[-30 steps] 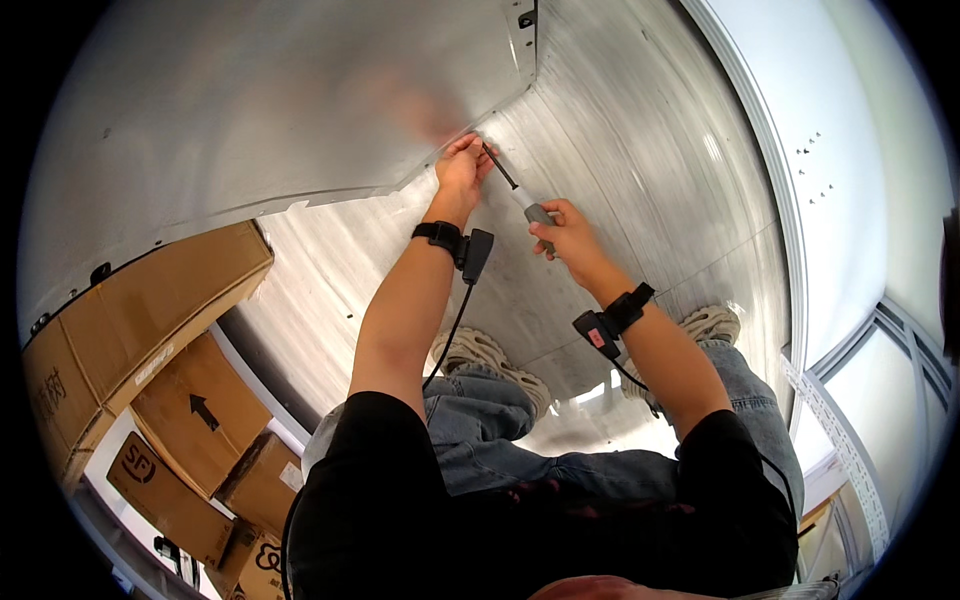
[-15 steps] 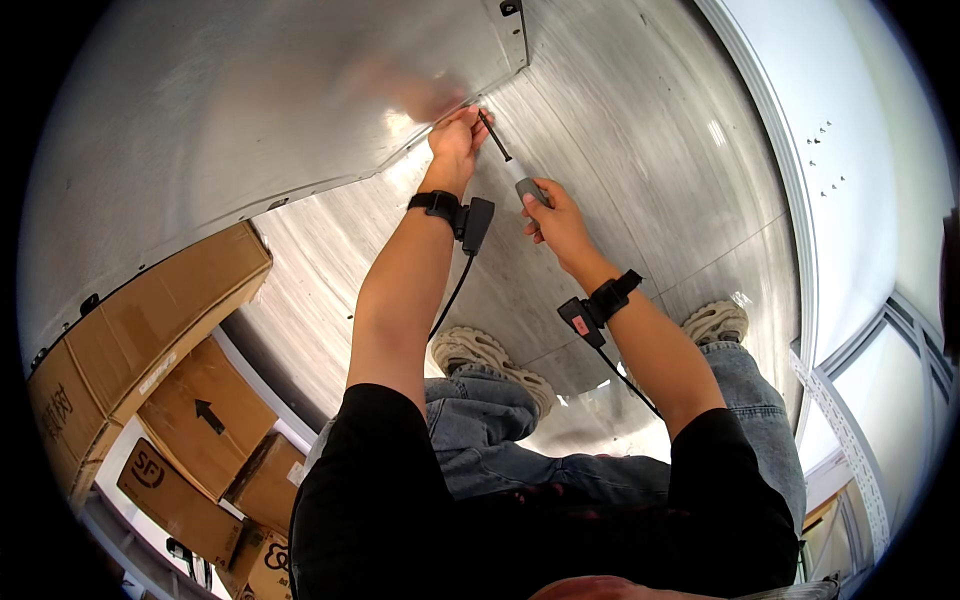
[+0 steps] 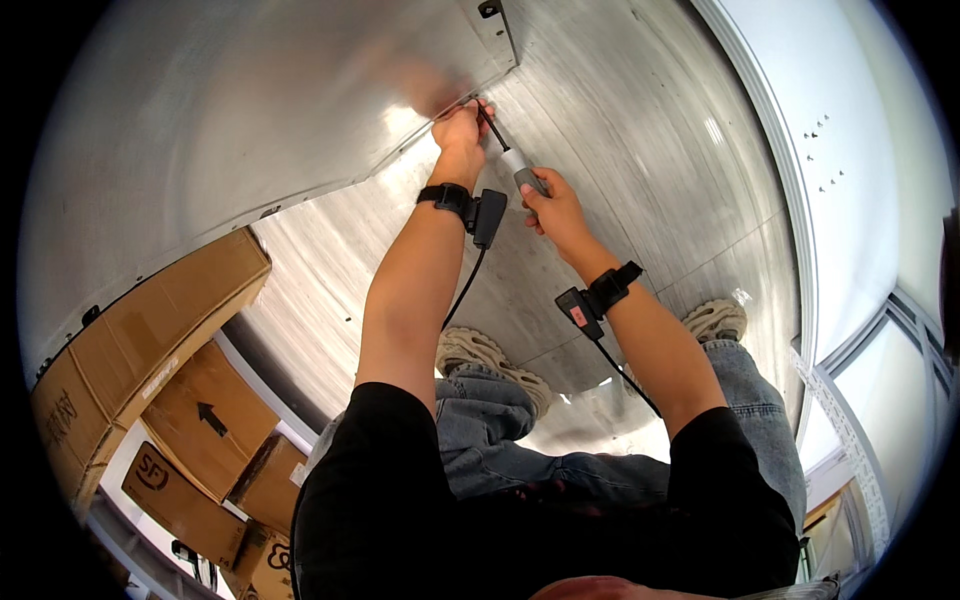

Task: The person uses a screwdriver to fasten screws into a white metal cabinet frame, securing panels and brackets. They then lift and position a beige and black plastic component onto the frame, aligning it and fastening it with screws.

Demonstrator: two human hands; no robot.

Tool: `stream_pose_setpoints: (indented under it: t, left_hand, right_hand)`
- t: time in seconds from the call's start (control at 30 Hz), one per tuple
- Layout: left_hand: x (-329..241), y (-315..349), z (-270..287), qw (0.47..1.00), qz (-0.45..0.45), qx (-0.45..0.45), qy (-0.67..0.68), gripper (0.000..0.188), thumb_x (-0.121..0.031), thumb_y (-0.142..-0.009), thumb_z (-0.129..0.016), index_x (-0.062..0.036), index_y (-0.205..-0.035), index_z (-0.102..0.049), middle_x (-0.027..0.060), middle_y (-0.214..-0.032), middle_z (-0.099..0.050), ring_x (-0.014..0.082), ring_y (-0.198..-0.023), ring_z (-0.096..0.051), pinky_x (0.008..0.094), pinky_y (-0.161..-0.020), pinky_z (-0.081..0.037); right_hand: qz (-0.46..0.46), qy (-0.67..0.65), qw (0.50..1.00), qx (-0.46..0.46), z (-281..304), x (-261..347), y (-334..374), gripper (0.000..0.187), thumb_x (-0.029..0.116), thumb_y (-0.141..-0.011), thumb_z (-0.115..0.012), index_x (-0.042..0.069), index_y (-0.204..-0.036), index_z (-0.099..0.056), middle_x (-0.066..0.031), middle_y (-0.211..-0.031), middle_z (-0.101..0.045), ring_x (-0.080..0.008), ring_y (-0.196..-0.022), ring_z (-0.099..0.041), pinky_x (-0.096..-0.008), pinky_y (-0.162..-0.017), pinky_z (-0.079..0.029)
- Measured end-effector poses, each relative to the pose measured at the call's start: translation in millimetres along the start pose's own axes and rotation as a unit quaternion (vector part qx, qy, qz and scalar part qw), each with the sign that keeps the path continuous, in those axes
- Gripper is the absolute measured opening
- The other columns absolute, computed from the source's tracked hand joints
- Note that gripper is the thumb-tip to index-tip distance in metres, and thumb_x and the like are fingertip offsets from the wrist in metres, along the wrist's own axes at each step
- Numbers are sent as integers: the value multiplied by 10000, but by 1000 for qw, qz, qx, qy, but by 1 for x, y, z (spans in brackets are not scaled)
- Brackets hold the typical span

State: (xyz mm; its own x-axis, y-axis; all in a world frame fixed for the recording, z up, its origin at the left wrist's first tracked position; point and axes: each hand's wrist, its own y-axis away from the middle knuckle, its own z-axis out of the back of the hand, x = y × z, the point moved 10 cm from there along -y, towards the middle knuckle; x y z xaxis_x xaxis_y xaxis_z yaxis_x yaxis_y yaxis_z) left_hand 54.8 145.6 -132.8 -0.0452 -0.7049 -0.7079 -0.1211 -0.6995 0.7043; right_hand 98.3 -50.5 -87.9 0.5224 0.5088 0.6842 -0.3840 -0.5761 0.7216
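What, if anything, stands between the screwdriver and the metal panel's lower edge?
Only the left hand, which is at the tip of the screwdriver, beside the metal panel; nothing else visible is in the way.

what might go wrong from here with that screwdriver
The screwdriver could slip and jab the left hand, whose fingers are close around its tip.

A slip might also scratch the metal panel, since the tip is right by its lower edge.

The cable hanging from the left wrist device might snag and tug that arm; the right hand grips the screwdriver's handle.
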Motion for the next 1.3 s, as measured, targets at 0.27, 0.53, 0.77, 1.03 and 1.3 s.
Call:
stream_pose_setpoints:
  t: [0.27, 0.53, 0.77, 1.03, 1.3]
  left_hand:
    - [-7, 6, -1, 1000, -1, 4, 8, 66, -16, -890, -517, -12, -903, -582, 64, -814, -645, 150, -675, -633, 229, -518, -463]
    - [-5, 2, 2, 1000, -12, 1, 11, 57, -18, -890, -517, -15, -926, -562, 66, -837, -648, 156, -685, -638, 237, -541, -471]
    - [-4, 1, 1, 999, -15, 4, 28, 67, -15, -891, -507, -21, -928, -563, 66, -840, -650, 169, -710, -651, 238, -537, -469]
    - [-3, -1, 2, 999, -14, 8, 41, 52, -1, -889, -506, -30, -910, -545, 80, -773, -654, 162, -610, -640, 229, -458, -451]
    - [-3, -1, 3, 999, -13, 0, 33, 49, -13, -895, -506, -33, -912, -548, 73, -772, -658, 156, -614, -644, 231, -460, -439]
  right_hand:
    - [14, -3, 1000, -9, 4, 0, -7, 398, 232, -902, -566, 51, -1243, -473, -57, -843, -562, -109, -574, -517, -248, -478, -385]
    - [11, -4, 1000, -23, 3, 6, -7, 407, 197, -888, -580, 56, -1257, -483, -45, -844, -552, -113, -617, -534, -256, -492, -393]
    - [22, -81, 994, -71, 9, -12, -11, 379, 192, -896, -579, 20, -1221, -489, -54, -898, -585, -128, -715, -564, -268, -571, -427]
    - [-69, -125, 987, -71, 2, -14, -2, 270, 210, -926, -533, -7, -1083, -505, -77, -918, -587, -154, -735, -558, -305, -637, -446]
    - [-37, -174, 983, -54, 1, -30, -11, 365, 230, -910, -560, -9, -1155, -432, -99, -927, -547, -155, -733, -543, -304, -623, -435]
